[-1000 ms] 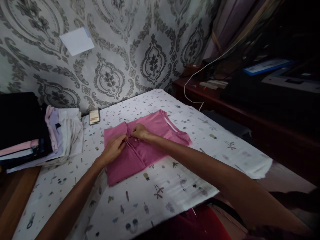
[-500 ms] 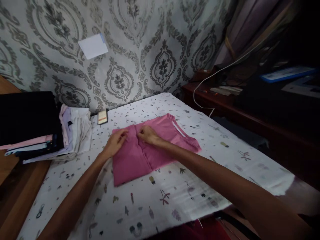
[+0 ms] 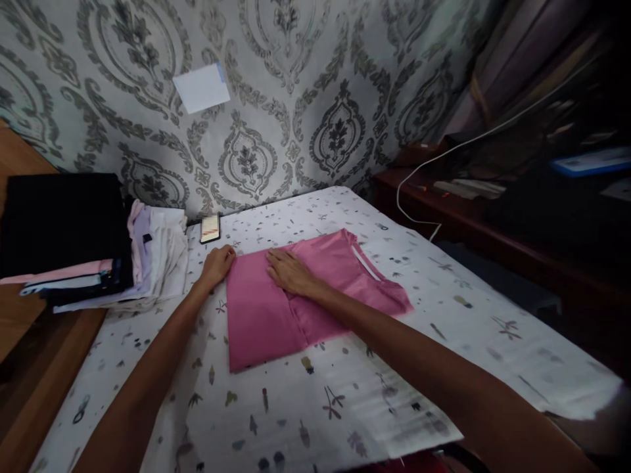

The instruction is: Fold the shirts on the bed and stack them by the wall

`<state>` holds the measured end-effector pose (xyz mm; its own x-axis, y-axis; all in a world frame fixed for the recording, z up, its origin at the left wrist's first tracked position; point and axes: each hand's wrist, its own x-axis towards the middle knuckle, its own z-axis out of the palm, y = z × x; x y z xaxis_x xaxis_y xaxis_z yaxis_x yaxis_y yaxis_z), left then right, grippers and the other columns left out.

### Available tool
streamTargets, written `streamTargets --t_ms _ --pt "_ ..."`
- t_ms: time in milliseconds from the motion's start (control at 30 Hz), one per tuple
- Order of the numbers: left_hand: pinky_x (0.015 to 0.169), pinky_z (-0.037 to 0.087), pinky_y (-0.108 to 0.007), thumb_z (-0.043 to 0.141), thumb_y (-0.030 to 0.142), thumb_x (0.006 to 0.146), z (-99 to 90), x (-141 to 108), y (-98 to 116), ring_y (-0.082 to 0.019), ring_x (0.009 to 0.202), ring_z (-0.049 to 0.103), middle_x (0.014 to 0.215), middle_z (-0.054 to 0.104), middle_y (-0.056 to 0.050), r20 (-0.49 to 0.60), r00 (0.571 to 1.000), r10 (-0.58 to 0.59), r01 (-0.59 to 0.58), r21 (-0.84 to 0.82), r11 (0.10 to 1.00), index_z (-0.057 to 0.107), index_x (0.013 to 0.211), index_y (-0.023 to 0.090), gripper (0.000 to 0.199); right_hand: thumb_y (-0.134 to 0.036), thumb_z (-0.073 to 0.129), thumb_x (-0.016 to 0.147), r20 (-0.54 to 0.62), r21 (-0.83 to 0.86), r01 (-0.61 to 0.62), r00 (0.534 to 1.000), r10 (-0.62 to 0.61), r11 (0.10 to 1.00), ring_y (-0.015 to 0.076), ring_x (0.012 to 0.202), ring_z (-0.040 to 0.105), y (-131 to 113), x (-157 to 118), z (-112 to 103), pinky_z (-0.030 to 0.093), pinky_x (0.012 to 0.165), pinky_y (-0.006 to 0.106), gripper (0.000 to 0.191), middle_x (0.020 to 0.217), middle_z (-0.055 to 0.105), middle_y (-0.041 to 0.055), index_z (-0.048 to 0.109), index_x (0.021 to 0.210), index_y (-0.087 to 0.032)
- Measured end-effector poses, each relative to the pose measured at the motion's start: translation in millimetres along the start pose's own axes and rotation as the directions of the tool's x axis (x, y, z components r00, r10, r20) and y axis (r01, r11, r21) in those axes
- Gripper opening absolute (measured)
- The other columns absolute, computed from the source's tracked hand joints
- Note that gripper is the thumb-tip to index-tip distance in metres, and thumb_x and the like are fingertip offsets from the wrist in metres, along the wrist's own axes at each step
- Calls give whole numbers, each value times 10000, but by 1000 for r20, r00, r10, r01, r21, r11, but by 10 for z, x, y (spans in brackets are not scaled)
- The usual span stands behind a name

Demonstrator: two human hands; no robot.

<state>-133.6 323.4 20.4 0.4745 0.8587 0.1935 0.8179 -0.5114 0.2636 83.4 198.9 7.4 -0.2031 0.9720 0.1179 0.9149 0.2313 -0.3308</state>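
Fingers of the right hand (image 3: 290, 271) lie extended on the folded pink garment (image 3: 261, 315), apparently pressing it flat against the printed sheet (image 3: 365, 401). Fingers of the left hand (image 3: 215, 266) curl at its far-left corner, probably to steady it; whether they grip is unclear.

Soft, dim light leaves the desk (image 3: 466, 226) in deep shadow, outer edges stretched.

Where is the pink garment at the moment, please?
In the head view, the pink garment lies near the middle on the patterned sheet, under the right hand, with the left hand by its far left corner.
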Motion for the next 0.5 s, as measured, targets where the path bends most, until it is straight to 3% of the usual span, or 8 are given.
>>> streamTargets --t_ms 167,333,400,500 --pt "794 436 -361 427 258 926 47 -43 16 -275 914 594 846 679 -89 -46 999 -20 23 73 997 659 925 216 236 -270 338 1022 -18 49 5 1000 -4 999 252 1469 359 18 24 -9 227 1226 428 502 1561 431 163 476 1470 -89" --pt "843 444 -411 416 224 926 -39 -82 127 -287 951 579 955 687 -110 -86 996 24 -16 92 996 647 972 206 236 -217 335 1019 -195 215 -24 979 66 976 236 1334 505 -3 -124 -105 388 1125 386 398 1401 589 167 578 1318 -117" --pt "882 440 -435 393 198 933 -81 -104 236 -289 991 564 1022 675 -117 -109 989 103 -95 76 993 637 1024 202 260 -232 330 1029 -248 255 -18 965 84 967 232 1199 569 -43 -271 -141 435 1055 385 341 1234 660 139 617 1196 -153" --pt "917 444 -424 391 154 922 -88 -146 462 -265 994 546 992 646 -94 -81 943 324 -324 13 946 633 963 209 252 -291 392 1027 -272 254 -14 959 86 967 235 1050 575 -138 -531 -167 450 981 395 262 1062 657 104 623 1081 -180"
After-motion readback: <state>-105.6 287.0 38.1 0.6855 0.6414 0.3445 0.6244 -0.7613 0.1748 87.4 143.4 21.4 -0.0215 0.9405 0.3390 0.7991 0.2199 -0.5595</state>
